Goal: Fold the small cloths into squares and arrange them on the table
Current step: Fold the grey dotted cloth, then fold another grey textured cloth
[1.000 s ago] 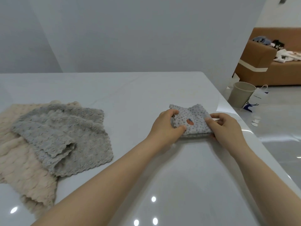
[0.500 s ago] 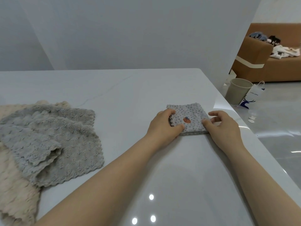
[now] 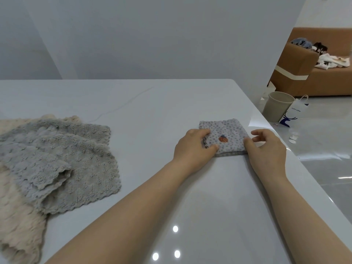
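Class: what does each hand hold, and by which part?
The left hand pinches the left edge of the folded grey dotted cloth; the right hand touches its right edge by thumb.

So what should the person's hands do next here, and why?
Probably let go and reach left for the grey cloth. The dotted cloth between left hand and right hand already looks a neat folded square; the grey one lies crumpled.

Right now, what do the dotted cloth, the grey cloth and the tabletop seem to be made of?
Dotted cloth: probably thin fleecy microfibre; matte, with printed dots and a scalloped edge.
Grey cloth: thicker plush fleece with a tufted, fuzzy pile.
Tabletop: glossy white stone or glass-like slab, hard to say which; it mirrors ceiling lights.
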Motion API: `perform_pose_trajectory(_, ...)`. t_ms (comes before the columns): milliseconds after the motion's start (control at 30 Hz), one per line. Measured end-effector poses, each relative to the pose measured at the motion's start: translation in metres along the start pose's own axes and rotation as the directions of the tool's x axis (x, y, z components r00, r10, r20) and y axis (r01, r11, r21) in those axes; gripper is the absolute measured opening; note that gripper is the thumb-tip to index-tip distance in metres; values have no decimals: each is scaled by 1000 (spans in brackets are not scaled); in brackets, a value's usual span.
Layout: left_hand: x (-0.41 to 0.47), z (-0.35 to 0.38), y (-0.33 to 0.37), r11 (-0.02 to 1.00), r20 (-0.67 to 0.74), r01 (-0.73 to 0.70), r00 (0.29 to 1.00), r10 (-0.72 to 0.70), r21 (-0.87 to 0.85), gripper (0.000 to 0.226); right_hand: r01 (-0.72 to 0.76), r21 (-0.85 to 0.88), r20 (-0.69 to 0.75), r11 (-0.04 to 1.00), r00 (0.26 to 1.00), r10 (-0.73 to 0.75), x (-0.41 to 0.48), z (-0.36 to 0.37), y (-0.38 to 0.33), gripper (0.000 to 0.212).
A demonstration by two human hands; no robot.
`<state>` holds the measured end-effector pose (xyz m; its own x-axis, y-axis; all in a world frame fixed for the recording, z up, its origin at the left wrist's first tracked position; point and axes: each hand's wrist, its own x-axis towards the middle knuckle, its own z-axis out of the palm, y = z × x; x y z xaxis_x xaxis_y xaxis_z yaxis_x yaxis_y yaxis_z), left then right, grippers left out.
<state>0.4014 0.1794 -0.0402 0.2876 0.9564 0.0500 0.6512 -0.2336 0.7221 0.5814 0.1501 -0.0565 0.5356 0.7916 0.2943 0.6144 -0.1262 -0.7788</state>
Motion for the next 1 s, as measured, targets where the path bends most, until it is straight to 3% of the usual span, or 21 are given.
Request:
perform_pose_trajectory(133, -9, -2, 0, 985, -15, 46, 999, -49, -164, 53, 22, -80, -62, 997, 998, -27, -5, -4, -2, 26)
perform_pose_trajectory(233, -27, -8, -1, 967, -19, 47, 998, -53, -251, 47, 86, -103, -25, 991, 996, -89, -16, -8, -8, 21)
perform_pose_trajectory(400, -69, -25, -12, 956, -52, 65, 995, -84, -287, 36, 156, -26, 89, 987, 984, -153, -53, -6, -32, 14)
perform_pose_trajectory(700, -150, -88, -39, 934, -180, 91, 970, -161, -346, 25, 199, 70, 239, 978, 948, -210, -133, 5, -91, 18)
perform_pose_trajectory(1000, -227, -152, -81, 910, -309, 93, 923, -231, -404, 26, 286, 141, 389, 948, 864, -319, -205, 42, -162, 17)
